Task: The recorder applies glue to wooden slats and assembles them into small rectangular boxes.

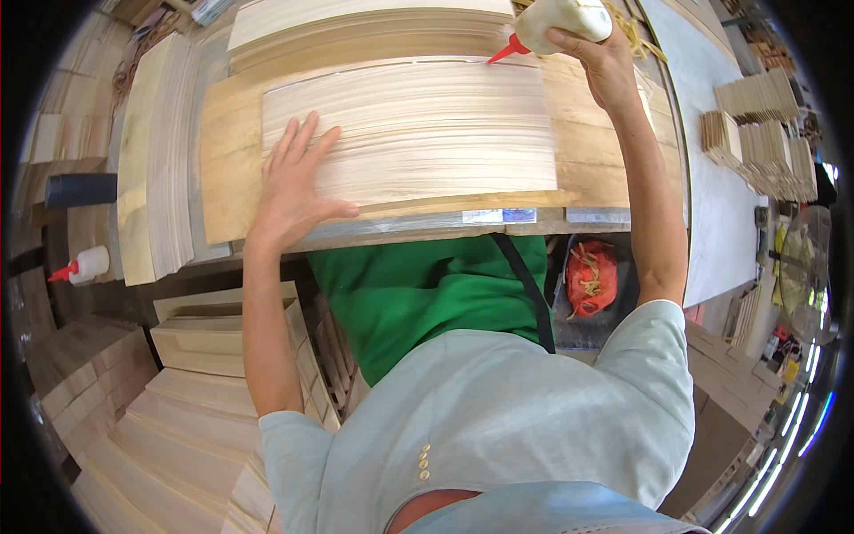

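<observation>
A pale wooden panel [427,133] with fine grain lines lies on a wider wooden board [592,133] on the workbench. With fingers spread, my left hand [298,182] rests flat on the panel's left part. My right hand [598,67] grips a white glue bottle [569,22], tilted so that its red nozzle [507,49] points down at the panel's far edge, near the right end. A thin, broken whitish line runs along that far edge. Whether the nozzle tip touches the wood, I cannot tell.
Stacked thin boards stand left of the panel [160,160] and beyond it [369,40]. Another glue bottle with a red tip [84,265] sits farther left, by a dark cylinder [80,190]. Below the bench at right, a red bag [592,276] lies in a bin.
</observation>
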A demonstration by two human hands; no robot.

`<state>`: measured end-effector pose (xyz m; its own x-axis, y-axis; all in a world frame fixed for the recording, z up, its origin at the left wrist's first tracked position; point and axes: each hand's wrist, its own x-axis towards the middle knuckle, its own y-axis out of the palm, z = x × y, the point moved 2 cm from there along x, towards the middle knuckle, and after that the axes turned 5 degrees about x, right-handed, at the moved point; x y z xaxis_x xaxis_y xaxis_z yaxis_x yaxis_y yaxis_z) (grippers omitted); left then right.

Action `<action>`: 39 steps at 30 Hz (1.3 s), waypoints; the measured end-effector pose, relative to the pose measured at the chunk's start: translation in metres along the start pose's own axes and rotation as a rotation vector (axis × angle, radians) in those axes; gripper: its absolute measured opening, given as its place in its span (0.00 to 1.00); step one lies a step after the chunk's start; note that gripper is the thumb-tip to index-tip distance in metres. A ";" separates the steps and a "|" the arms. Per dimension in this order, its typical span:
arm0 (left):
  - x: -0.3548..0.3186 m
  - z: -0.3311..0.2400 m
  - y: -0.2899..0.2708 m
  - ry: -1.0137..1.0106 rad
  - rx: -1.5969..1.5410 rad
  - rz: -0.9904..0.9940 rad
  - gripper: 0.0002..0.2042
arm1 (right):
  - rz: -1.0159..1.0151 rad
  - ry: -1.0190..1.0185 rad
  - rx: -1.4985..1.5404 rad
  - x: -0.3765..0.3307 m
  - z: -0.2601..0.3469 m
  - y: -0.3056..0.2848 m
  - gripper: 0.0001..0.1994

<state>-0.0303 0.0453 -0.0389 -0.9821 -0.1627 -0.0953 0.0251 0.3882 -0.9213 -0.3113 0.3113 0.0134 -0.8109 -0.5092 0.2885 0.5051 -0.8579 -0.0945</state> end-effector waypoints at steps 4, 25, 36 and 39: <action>0.000 -0.004 -0.001 -0.009 0.017 0.000 0.50 | -0.060 0.010 -0.073 -0.009 0.017 -0.018 0.27; -0.013 0.077 -0.025 -0.071 -0.199 -0.031 0.48 | 0.155 0.126 0.479 -0.051 0.003 0.130 0.21; -0.014 0.096 -0.011 -0.106 -0.292 -0.096 0.53 | 0.242 0.164 0.472 -0.041 0.004 0.242 0.29; -0.013 0.097 -0.011 -0.087 -0.276 -0.103 0.53 | 0.246 0.163 0.462 -0.040 0.004 0.245 0.29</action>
<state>0.0005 -0.0444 -0.0641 -0.9568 -0.2866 -0.0492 -0.1376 0.5952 -0.7917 -0.1539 0.1212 -0.0170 -0.6691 -0.7267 0.1556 0.7331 -0.6113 0.2980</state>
